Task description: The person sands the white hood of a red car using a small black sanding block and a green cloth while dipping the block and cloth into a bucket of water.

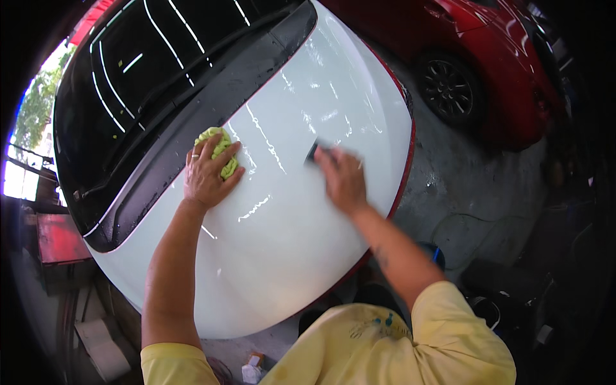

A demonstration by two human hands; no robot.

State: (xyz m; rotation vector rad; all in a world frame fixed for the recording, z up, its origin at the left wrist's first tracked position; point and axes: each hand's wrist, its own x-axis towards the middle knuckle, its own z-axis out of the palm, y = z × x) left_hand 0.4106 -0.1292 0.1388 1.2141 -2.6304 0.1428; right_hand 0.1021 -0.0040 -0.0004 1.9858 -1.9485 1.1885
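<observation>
A glossy white car hood (256, 282) with a red rim fills the middle of the head view. My left hand (208, 170) presses a crumpled yellow-green cloth (228, 168) onto the hood near the black strip below the windshield. Its fingers are bent over the cloth, and a ring shows on one of them. Farther right, my right hand (345, 181) grips a small dark flat tool (313, 153), like a squeegee, with its edge at the hood. Motion blurs this hand and the tool, so the tool's full shape is hard to make out.
Beyond the hood lie the dark windshield (135, 58) and a wiper (154, 96). A red car (500, 70) with a dark wheel (447, 88) stands at the far right. A red box (62, 237) is at the left. Several items lie on the floor near me.
</observation>
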